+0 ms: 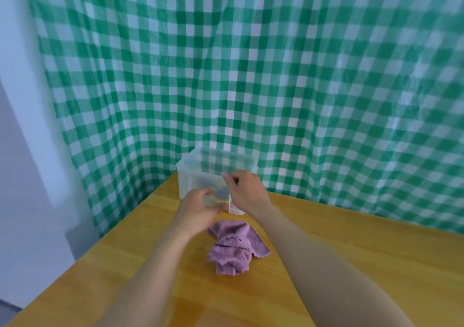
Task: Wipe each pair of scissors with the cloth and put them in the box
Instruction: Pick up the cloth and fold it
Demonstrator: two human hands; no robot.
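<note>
Purple cloth (233, 249) loose; scissors (218, 193) in clear box (190, 176). Left hand (198, 211) grips wall, right hand (247, 191) pinches rim. Boxing step; next, release cleanly.

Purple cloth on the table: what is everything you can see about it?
The purple cloth looks soft and fuzzy, like a towel, with frayed edges. It lies crumpled in a loose heap on the wooden table, just nearer the camera than the clear box. Neither hand touches it; the left hand and right hand both hold the box.
</note>
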